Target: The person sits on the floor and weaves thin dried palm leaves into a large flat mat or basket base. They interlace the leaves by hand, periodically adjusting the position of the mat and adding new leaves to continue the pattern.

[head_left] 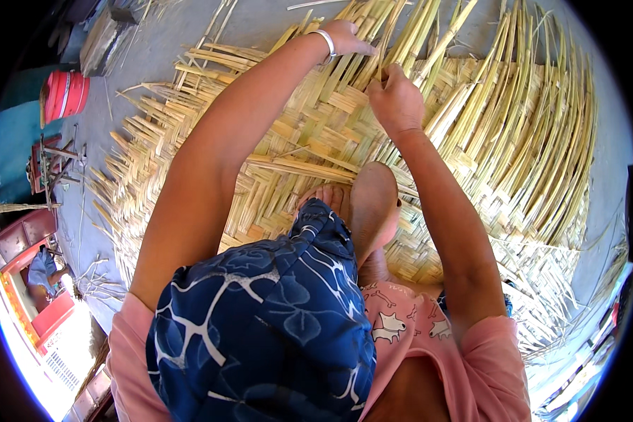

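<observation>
A large woven mat of pale yellow-green split cane lies under my bare feet. Long unwoven strips fan out from its far and right parts. At the far edge my left hand, with a pale bangle on the wrist, reaches over the strips. Its thumb and finger are apart, and the other fingers are partly hidden. Just right of it and nearer to me, my right hand is closed in a pinch on a cane strip.
Grey floor surrounds the mat. A pink-red round object and a grey block stand at the far left. Another person shows at the left edge, by a bright opening. Loose strips lie at the left.
</observation>
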The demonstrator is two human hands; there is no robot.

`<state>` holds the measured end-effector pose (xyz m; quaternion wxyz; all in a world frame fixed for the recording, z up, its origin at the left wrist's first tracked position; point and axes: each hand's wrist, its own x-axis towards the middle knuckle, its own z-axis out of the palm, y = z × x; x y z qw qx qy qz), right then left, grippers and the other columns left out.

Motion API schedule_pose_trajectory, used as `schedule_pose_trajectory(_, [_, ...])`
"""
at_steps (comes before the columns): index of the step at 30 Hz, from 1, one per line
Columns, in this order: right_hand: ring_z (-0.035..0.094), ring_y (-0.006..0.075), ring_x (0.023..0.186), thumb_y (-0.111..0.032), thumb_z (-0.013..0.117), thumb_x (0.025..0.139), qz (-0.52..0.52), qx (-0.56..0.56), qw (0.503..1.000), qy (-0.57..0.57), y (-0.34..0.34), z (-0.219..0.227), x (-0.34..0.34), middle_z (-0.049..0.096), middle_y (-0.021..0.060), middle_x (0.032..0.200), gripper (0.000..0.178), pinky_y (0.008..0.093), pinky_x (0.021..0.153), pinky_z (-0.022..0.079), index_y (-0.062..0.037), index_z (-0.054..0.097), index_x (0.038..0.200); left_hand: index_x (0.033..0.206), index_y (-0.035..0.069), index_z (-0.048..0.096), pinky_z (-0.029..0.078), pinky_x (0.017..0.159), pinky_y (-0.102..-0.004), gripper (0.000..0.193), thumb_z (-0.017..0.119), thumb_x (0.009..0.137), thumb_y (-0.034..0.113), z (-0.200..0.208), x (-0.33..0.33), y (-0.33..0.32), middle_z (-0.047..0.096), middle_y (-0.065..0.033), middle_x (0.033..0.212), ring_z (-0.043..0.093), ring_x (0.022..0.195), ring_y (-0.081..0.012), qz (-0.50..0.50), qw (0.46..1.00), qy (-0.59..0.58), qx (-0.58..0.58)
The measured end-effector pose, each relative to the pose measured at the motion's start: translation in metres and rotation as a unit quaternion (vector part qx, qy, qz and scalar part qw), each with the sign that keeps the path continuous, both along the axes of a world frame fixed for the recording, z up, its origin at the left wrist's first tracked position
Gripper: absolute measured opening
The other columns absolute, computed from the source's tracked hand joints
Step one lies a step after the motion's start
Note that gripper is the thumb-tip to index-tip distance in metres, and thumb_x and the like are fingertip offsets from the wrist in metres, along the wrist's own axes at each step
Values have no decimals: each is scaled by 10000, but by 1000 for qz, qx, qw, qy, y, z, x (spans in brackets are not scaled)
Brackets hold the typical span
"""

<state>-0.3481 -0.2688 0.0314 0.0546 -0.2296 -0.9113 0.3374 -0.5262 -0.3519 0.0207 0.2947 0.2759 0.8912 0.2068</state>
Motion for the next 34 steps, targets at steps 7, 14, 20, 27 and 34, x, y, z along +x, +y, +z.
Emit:
schedule_pose_trajectory(7, [645,365,714,-204,574,795,-51,-46,997,36,-1,-4,6,650,200,749,226,452,670,514,-34,582,944,1114,-83,583,445,865,-309,707,806,642,394,-3,14,6,638,-194,1053,607,973,-228,6,988,-94,119])
schedule_pose_trajectory(14, [637,353,667,-208,605,783,-78,-79,993,45,1,-8,9,645,177,705,212,433,648,514,-35,591,903,1245,-88,471,383,977,-305,767,801,666,290,7,25,18,593,-188,1168,535,1125,-241,93,978,-151,107])
schedule_pose_trajectory(20, [641,357,722,-219,591,796,-87,-93,992,-1,0,-10,4,653,177,739,219,437,692,507,-46,587,930,1182,-18,525,400,943,-296,552,772,708,121,-6,22,7,626,-95,1076,553,1043,-166,112,929,-239,258])
schedule_pose_trajectory(27, [645,352,788,-244,569,832,3,-64,998,-25,3,-12,5,665,177,825,256,442,727,500,-99,576,1042,1162,36,546,447,911,-299,442,731,771,129,-25,3,-7,628,-61,1040,573,988,-141,117,908,-277,292])
schedule_pose_trajectory(34, [639,318,880,-290,588,841,44,-118,991,-43,13,-20,9,665,176,930,337,404,775,495,-169,571,1155,1208,51,548,423,971,-338,503,706,806,310,11,-4,-15,635,-72,1041,583,1005,-187,243,717,-430,493])
